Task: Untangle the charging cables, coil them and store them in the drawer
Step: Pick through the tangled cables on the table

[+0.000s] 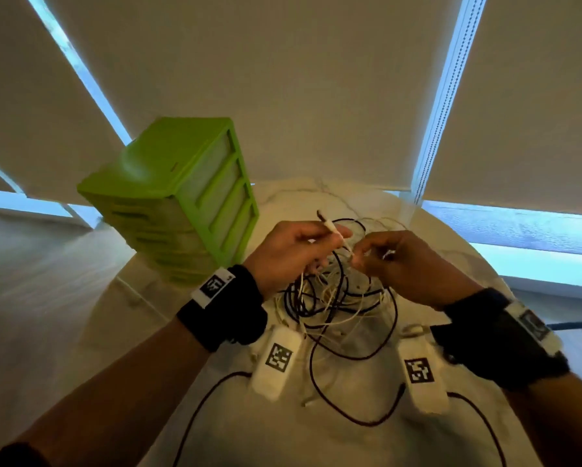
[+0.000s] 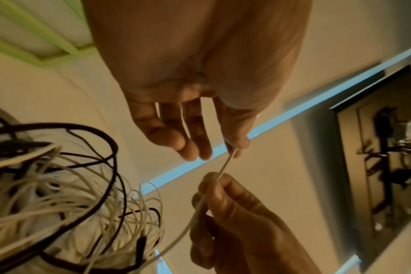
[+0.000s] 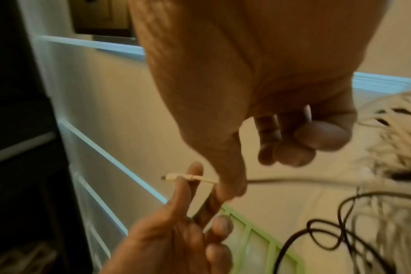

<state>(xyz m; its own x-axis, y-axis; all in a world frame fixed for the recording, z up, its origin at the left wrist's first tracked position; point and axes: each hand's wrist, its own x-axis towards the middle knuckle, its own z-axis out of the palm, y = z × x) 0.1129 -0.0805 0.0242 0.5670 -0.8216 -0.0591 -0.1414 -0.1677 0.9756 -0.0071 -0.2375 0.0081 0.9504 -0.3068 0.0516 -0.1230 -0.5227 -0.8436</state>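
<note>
A: Where are the cables sitting?

B: The tangle [image 1: 333, 298] of white and dark cables is lying on the table [image 1: 478, 274], beside the green drawer unit [image 1: 178, 197], whose drawers look closed.

A: Hands?

B: The left hand [image 1: 289, 251] is pinching the white cable [image 2: 225, 166] just behind its plug [image 3: 170, 178], other fingers loose. The right hand [image 1: 407, 264] is pinching the same strand just beside it.

A: Handling?

B: Probably light, limp, snag-prone. Holding near the stiff plug looks best, feeding it out rather than tugging.

No words or numbers can be read; only black-and-white square code tags [image 1: 278, 357] show on the wrist bands and white camera blocks.
</note>
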